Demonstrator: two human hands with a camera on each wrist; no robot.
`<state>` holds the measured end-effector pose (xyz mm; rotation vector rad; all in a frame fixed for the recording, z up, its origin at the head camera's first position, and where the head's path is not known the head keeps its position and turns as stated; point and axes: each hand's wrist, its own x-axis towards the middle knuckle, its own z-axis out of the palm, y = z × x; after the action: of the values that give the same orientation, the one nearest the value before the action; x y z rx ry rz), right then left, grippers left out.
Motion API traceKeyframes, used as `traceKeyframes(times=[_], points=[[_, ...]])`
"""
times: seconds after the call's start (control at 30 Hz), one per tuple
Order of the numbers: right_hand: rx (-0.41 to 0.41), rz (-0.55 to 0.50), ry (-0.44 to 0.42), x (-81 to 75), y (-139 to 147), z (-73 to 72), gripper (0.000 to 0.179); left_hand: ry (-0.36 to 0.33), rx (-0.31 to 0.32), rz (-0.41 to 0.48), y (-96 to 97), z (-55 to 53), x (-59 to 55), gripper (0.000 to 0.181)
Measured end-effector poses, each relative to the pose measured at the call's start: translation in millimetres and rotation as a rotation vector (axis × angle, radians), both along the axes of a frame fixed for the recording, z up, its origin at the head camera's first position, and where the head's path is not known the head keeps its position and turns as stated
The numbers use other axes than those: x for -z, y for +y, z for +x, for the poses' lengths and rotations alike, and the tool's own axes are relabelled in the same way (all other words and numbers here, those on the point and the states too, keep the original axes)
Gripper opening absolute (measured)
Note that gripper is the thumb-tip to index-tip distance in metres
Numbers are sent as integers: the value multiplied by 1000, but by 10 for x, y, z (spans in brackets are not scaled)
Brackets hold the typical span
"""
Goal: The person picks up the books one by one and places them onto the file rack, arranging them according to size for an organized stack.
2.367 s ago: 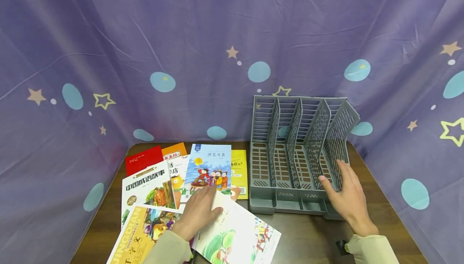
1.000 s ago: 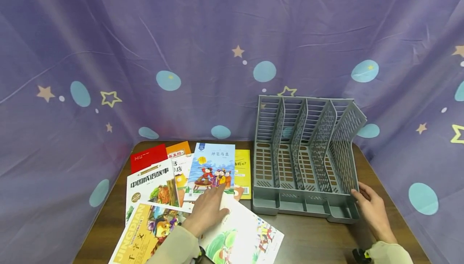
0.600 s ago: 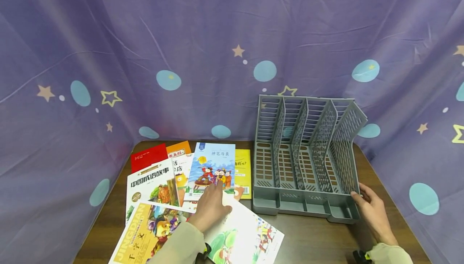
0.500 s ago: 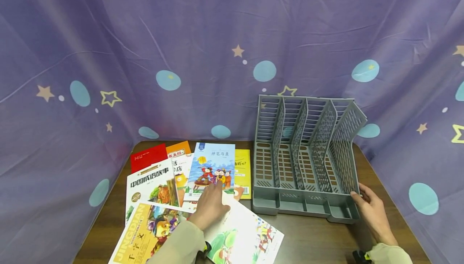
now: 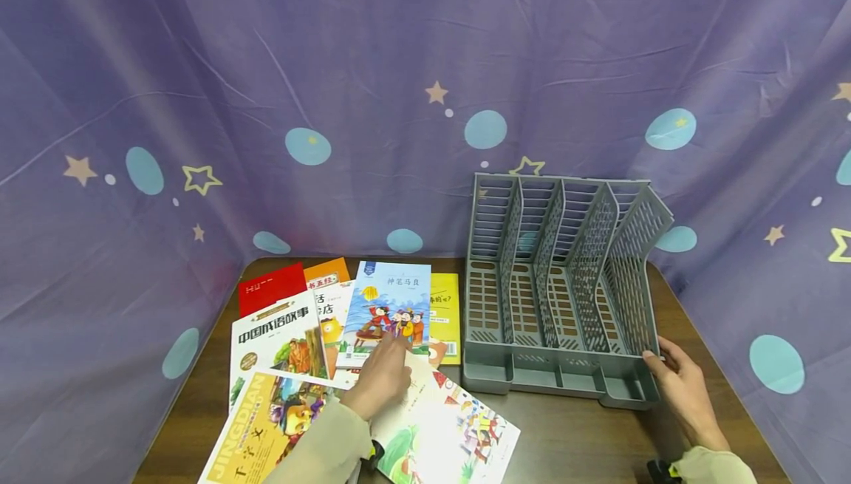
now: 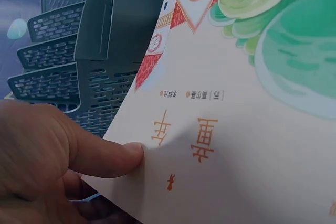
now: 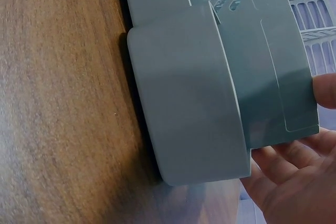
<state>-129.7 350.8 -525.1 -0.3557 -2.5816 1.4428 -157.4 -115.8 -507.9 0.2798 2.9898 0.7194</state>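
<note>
My left hand [image 5: 382, 379] pinches the upper left corner of a cream picture book [image 5: 425, 425] with green painted shapes. In the left wrist view the thumb [image 6: 107, 156] presses the book's cover [image 6: 236, 182] while the fingers curl beneath its edge. At the right, a grey slotted file rack [image 5: 488, 377] stands upright with its dividers and small front trays. My right hand [image 5: 688, 392] grips the rack's right front corner. The right wrist view shows that hand [image 7: 294, 182] with fingers behind the grey side wall [image 7: 283, 93] and thumb at its edge.
Left of the rack lie overlapping books: a blue one [image 5: 392, 292], a yellow one [image 5: 447, 314], a red one [image 5: 272, 284], a white one [image 5: 272, 329] and a yellow-and-white one [image 5: 242, 425]. A purple patterned curtain [image 5: 372, 48] hangs behind the wooden table [image 5: 572, 440].
My right hand has moved from above the rack's right side to its front corner. The left hand, earlier lying over the cream book, now pinches its corner, and the glare on the cover has shifted.
</note>
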Motion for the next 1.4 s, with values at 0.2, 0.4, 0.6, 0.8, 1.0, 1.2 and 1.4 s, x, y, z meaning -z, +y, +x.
traceKeyframes(times=[0.2,0.4,0.6,0.8,1.0,1.2,1.4], points=[[-3,3,-7,5,2,-8,55,-56,21,45,-20,41,-60,30],[-6,13,-4,10,8,-3,56,-88,41,114,-58,70,-96,22],[-5,16,-5,12,5,4,55,-71,60,173,-31,108,-110,20],[20,7,-27,6,-4,10,56,-53,69,173,53,110,-102,22],[15,10,-11,23,-2,-10,56,-41,82,242,139,107,-152,25],[8,14,-20,29,6,-13,56,-3,144,275,229,113,-189,27],[15,20,-14,41,9,-11,55,27,234,301,289,108,-204,23]])
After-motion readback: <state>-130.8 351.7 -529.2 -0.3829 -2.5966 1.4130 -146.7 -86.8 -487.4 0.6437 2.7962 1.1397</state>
